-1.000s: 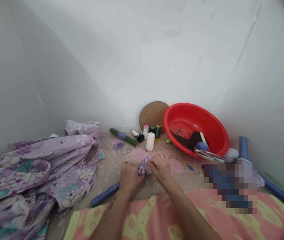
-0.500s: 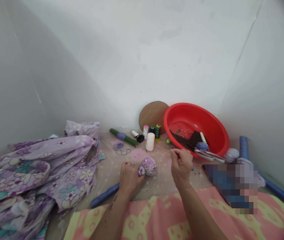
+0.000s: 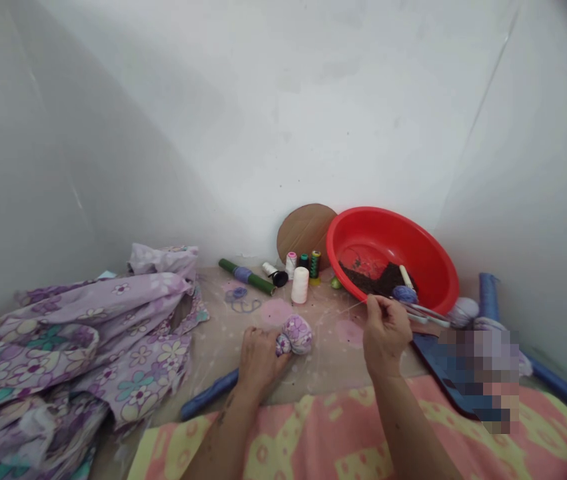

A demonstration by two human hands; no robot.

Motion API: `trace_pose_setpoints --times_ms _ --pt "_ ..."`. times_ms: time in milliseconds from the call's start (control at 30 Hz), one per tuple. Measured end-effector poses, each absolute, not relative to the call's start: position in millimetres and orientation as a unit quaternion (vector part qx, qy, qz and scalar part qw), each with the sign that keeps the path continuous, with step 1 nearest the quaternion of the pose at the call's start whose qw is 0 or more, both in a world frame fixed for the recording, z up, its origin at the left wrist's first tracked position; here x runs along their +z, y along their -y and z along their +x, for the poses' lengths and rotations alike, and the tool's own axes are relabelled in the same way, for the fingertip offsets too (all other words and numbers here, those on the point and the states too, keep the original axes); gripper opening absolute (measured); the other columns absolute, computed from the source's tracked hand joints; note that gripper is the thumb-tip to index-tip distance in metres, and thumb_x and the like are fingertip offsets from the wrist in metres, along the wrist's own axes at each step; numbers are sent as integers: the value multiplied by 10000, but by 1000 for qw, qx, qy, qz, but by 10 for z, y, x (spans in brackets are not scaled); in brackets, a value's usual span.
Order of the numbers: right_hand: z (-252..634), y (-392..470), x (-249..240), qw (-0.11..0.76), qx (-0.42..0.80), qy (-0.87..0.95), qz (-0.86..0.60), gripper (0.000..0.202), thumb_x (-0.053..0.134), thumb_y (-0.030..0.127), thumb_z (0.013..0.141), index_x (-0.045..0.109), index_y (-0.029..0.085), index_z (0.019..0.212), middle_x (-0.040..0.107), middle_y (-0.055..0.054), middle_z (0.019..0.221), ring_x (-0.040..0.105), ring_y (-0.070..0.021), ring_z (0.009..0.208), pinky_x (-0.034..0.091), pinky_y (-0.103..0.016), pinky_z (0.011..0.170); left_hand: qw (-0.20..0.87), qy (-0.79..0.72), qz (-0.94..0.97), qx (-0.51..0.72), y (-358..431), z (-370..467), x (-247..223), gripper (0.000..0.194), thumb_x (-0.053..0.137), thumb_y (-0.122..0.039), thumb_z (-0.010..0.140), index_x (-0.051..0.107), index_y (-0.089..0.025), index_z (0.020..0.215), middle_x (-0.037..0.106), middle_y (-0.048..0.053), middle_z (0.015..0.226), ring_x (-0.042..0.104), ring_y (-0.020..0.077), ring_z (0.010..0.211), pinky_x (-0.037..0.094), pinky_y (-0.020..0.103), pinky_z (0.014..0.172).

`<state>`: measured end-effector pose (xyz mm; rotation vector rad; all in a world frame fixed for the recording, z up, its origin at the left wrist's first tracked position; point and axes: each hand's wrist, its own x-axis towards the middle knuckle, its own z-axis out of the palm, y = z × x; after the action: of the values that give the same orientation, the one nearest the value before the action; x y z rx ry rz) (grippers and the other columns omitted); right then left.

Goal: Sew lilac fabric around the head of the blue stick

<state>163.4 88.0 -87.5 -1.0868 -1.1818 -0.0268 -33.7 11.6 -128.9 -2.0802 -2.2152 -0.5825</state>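
Observation:
My left hand [image 3: 259, 357] is closed round a blue-wrapped stick [image 3: 208, 395], close to the ball-shaped head of floral cloth [image 3: 297, 335] at its right end. The head is lilac, pinched into a larger and a smaller bulge. Off to the right, my right hand [image 3: 388, 328] is raised with its fingers pinched together. A thin pale thread [image 3: 348, 311] runs from these fingers down toward the cloth head. The fingertips of my left hand are partly hidden.
White thread cone [image 3: 300, 285] and several smaller spools stand ahead, beside a green stick [image 3: 258, 280] wound with blue yarn. A red basin [image 3: 443, 267] tilts at the right, scissors [image 3: 428, 313] at its rim. Crumpled floral cloth [image 3: 133, 340] lies left; a pink-yellow cloth [image 3: 308, 440] lies in front.
My right hand has moved right, away from the cloth head, drawing the thread out longer. My left hand and the stick have stayed in place.

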Motion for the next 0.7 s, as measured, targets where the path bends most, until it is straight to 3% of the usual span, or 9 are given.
trace_pose_setpoints --times_ms 167,267,533,700 --pt "1603 -871 -882 736 45 474 -481 269 453 298 793 546 130 981 566 -83 894 514 -168 813 387 -288 730 8 736 -651 -187 -144 -347 -1354 300 494 -391 722 560 -213 954 614 47 886 519 190 883 236 316 912" --pt "1473 -806 -912 715 99 514 -463 255 430 299 799 561 134 943 579 -72 846 529 -164 779 406 -279 698 -7 751 -633 -187 -147 -359 -1364 282 461 -382 739 543 -222 956 603 52 901 522 201 869 323 292 768" --pt "1079 -676 -1225 484 279 719 -414 277 428 286 772 652 206 915 668 -56 866 594 -179 756 443 -278 677 -33 752 -635 -173 -130 -363 -1321 310 445 -384 751 499 -225 1012 596 55 919 530 197 860 328 265 702" --pt "952 -574 -1347 365 299 763 -442 259 436 286 757 689 233 775 683 -22 752 598 -175 700 428 -243 628 -37 750 -634 -182 -141 -383 -1334 310 408 -377 780 494 -219 1032 582 54 975 513 177 902 324 250 742"
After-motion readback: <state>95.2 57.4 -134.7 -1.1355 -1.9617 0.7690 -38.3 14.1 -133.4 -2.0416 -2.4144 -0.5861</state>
